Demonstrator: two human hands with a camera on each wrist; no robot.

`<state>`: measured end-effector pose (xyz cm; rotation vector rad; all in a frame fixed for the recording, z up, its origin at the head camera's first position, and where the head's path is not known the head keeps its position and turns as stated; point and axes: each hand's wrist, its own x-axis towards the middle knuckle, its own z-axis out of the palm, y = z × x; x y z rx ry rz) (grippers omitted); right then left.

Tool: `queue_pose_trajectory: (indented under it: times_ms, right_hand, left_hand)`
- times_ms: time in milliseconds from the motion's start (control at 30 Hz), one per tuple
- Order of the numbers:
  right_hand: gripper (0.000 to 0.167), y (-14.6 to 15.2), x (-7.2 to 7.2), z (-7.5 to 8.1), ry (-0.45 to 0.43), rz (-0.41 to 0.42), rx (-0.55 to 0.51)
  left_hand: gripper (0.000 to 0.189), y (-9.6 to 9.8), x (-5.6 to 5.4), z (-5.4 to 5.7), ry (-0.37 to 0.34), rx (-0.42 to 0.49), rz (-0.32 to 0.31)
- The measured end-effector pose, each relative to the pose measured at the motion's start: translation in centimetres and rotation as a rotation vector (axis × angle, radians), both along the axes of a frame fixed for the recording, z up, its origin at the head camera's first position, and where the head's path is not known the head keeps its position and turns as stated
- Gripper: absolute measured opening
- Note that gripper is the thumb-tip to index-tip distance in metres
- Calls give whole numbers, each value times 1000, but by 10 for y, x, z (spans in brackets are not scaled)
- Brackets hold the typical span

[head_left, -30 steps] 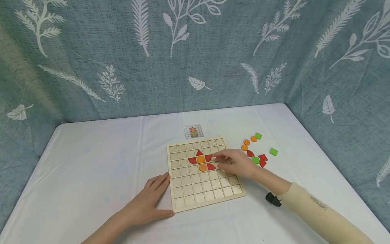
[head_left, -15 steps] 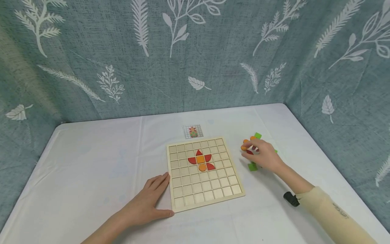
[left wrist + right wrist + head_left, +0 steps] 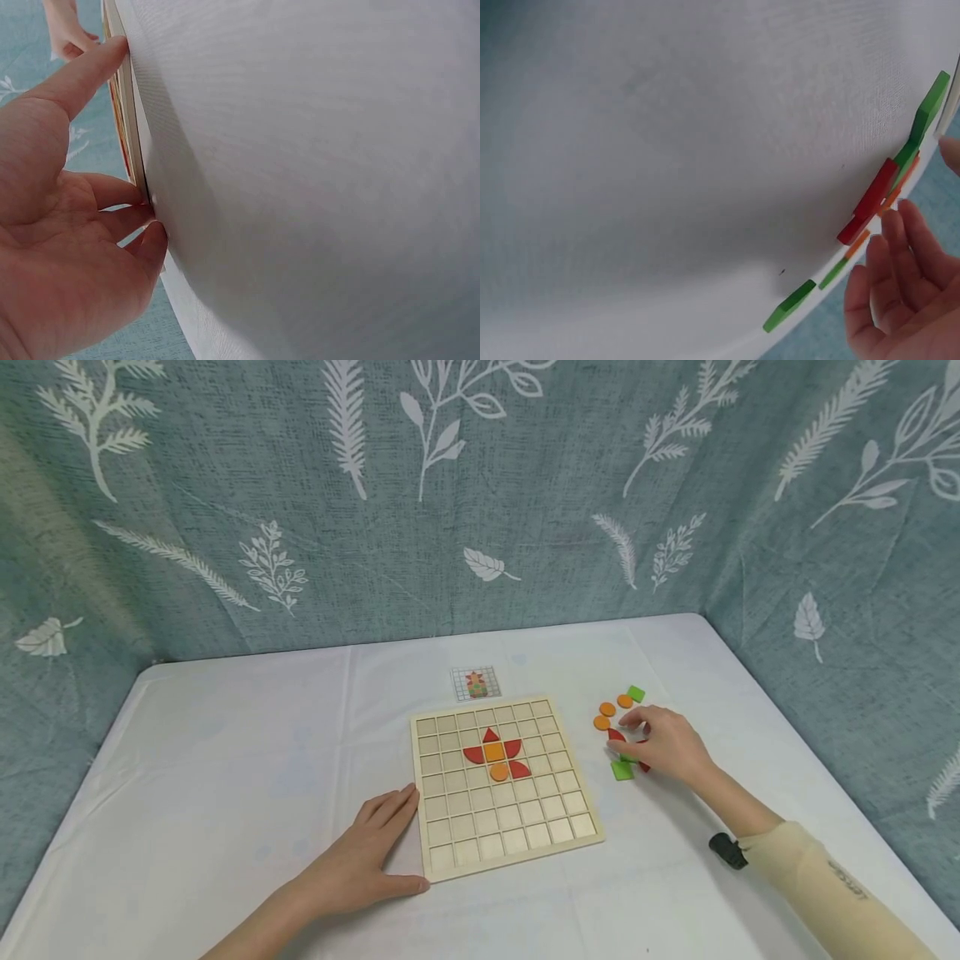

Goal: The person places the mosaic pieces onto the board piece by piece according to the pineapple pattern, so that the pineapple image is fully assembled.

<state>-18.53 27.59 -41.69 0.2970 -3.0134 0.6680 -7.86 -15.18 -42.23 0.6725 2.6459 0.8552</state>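
My left hand rests at the left edge of a square wooden grid board. In the left wrist view, its straight thumb and fingers touch the board's side. On the board sit an orange square, an orange disc, a red triangle and several red quarter-circles. My right hand hovers over loose pieces to the right of the board, thumb and fingers apart. A loose red quarter-circle lies near its fingertips. Red pieces beneath the hand are partly hidden in the head view.
Three loose orange discs and a green square lie beyond my right hand; another green square is nearer me. Behind the board lies a small pattern card. A leaf-print curtain hangs behind the white-covered table.
My right hand has left the board and moved right to the loose pieces, where it has shifted slightly further right. My left hand and the pieces on the board have stayed put.
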Motion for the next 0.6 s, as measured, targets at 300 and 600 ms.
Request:
queue_pose_trajectory:
  times_ms: [300, 600]
  right_hand:
    - [32, -4, -3, -1, -61, -23, 24]
    - [23, -5, -8, -4, -52, 62, -25]
  left_hand:
    - [103, 0, 0, 1, 9, -5, -3]
    - [103, -1, 1, 0, 15, -11, -4]
